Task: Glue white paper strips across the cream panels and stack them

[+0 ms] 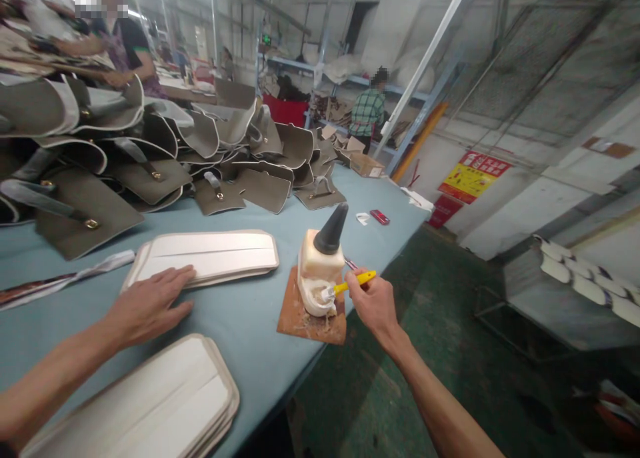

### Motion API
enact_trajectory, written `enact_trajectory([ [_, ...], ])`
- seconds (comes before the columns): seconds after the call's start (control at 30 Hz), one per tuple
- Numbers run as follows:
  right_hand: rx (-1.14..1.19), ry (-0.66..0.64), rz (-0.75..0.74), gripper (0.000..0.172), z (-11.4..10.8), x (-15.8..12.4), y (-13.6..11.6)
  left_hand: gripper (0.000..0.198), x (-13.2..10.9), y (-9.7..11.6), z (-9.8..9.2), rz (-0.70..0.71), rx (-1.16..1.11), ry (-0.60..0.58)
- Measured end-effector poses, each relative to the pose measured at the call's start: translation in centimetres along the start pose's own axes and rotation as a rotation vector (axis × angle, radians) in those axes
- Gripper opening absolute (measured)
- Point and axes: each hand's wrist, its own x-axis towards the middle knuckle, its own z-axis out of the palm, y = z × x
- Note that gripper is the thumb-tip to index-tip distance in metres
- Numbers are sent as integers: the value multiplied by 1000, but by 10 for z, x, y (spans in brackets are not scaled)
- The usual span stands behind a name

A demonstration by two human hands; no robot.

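My right hand [374, 306] grips a brush by its yellow handle [356, 283]. The brush's bristles dip into the open white cup of a glue pot [323, 261], which has a black cone on top. Under the pot lies a brown board [289, 319] smeared with glue. My left hand [153, 305] lies with fingers stretched out, its fingertips on the near edge of a stack of long white panels [230, 250] with rounded corners. Closer to me is a second stack of similar panels [145, 398].
Brown bag pieces with handles [150, 178] are heaped along the table's far side. A red object [379, 217] and a cardboard box [367, 165] lie near the right edge. A plastic-wrapped strip [70, 278] is at left. Two people work in the background.
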Motion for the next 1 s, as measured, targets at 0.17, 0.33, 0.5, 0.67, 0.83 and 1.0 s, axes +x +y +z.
enact_trajectory([
  [0.17, -275, -22, -170, 39, 11, -9, 1, 68, -1, 1, -2, -13, 3, 2],
  [0.33, -374, -47, -157, 35, 23, -2, 0, 67, -4, 3, -3, -10, -15, 14],
  [0.5, -200, -14, -62, 42, 30, -4, 1, 69, -5, 4, -2, -11, -51, 42],
  [0.67, -131, 2, -16, 52, 21, -15, 10, 71, -4, 2, 1, -11, -61, 49],
  [0.83, -119, 41, -26, 50, 11, -15, 8, 74, -5, 3, -2, -10, -66, 37],
  [1.0, 35, 91, 13, 52, 9, -16, 4, 78, -5, 3, -2, -4, -75, 22],
])
